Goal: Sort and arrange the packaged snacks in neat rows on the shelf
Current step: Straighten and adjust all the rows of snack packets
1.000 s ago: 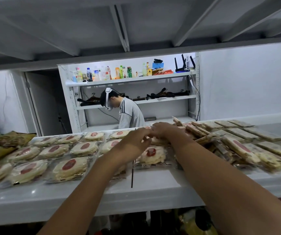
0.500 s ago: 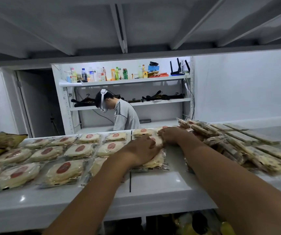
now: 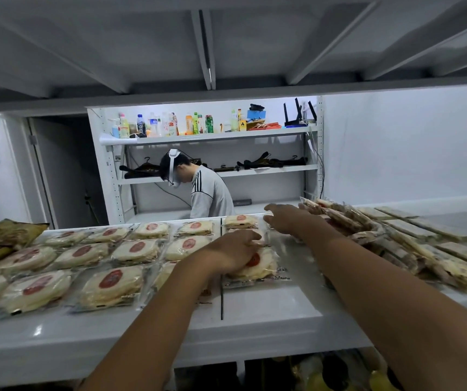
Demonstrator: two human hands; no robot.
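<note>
Snack packet (image 3: pixel 264 266) looks light, slippery, brittle: your left hand (image 3: pixel 232 249) presses it flat, right hand (image 3: pixel 285 221) hovers, fingers spread; lift by its edges.

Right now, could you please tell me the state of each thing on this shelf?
Left hand: resting on the front round-cake packet.
Right hand: open, fingers extended near the back row.
Round-cake packets: sealed, flat, in rows.
Bar packets: partly jumbled, overlapping.
Brown bags: lying slumped.
</note>
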